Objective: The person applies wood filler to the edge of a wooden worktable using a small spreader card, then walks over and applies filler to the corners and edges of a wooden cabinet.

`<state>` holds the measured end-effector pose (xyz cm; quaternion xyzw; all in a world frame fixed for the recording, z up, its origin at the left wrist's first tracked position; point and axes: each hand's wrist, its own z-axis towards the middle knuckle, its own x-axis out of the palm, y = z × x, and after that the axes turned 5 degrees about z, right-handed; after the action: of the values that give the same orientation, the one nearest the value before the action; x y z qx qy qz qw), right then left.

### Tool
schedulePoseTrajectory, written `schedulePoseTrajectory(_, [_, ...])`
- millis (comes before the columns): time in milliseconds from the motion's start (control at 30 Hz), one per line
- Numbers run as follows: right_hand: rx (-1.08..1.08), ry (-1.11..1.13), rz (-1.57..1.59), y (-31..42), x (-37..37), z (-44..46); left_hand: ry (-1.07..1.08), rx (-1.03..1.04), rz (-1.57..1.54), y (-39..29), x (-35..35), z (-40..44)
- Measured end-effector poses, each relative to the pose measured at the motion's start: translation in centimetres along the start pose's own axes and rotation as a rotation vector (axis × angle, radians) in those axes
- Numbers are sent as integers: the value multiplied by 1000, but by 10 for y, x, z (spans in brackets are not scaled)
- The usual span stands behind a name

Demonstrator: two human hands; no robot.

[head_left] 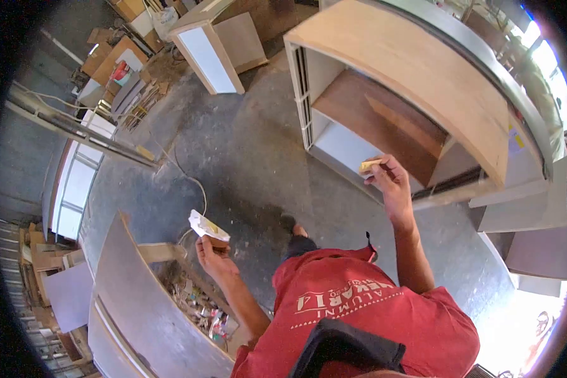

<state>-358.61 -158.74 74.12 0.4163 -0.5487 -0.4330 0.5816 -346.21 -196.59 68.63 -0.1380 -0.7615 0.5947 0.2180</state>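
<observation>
My left hand (215,259) is closed around the lower edge of a flat, white-topped piece (208,228) with a brownish side and a yellowish smear on it. My right hand (389,179), fingers pinched together, grips a small tan piece (370,166), its exact kind too small to make out. That hand is held up in front of the open wooden cabinet (397,50), apart from the left one. Below both hands, my red shirt and one foot show over the grey floor.
A second cabinet (217,60) stands at the back. At left are a curved panel (132,296) and a bin of scraps (201,309). A pale cable (192,179) crosses the concrete floor (239,151). Wood offcuts (123,53) pile up in the far left corner.
</observation>
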Motion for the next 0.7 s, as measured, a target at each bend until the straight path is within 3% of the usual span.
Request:
schedulePoseTrajectory(200, [82,-138,-10,-29,65,89,50,19,-51,-67,109,140])
schedulePoseTrajectory(233, [97,-172,15,-32,75,102,176,35,-55,-74,120,162])
schedulePoseTrajectory(467, [69,-256,53,-56,129,209,413,68,-65,-90,224,268])
schedulePoseTrajectory(667, [10,-208,92,-72,192,340,320,54,32,-93,284,382])
schedulePoseTrajectory(700, [1,-188,107,-73,208,364,226,52,65,-100,296,397])
